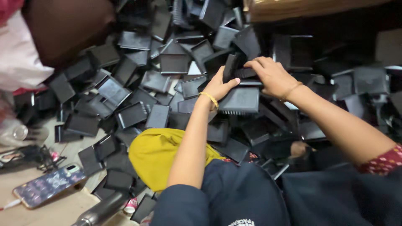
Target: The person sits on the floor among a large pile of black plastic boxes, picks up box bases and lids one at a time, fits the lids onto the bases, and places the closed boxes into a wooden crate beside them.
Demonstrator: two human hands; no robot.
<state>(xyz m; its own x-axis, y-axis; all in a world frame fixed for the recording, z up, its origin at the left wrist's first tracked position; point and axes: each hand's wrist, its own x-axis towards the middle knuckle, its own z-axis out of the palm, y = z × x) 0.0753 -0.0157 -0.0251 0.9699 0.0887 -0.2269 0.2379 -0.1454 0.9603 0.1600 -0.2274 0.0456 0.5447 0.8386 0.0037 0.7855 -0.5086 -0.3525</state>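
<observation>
Held part: small black plastic piece (231, 67), upper centre of frame, standing on edge btwn both hands, just above a ribbed black tray (239, 100).
Left hand (217, 86): centre of frame, grip closed on the piece's lower left side — thumb across the front; yellow bangle (209, 98) at the wrist.
Right hand (272, 75): just right of the piece, fingers curled over its top and right side, grip closed on it; thin band at the wrist.
Ribbed tray: lies flat under the hands, touching the left thumb area; can't tell if either hand bears on it.
Pile: heap of black plastic parts (134, 79) fills the middle and top of frame, jumbled at all angles, w/ more at far right.
Yellow cloth (155, 152): lower centre, beside the left forearm.
Dark clothing (251, 196): bottom centre — red patterned sleeve at lower right.
Phone (49, 185): lower left on the floor, patterned case, cable attached.
White bag (19, 54): upper left edge.
Cardboard box (301, 8): top right.
</observation>
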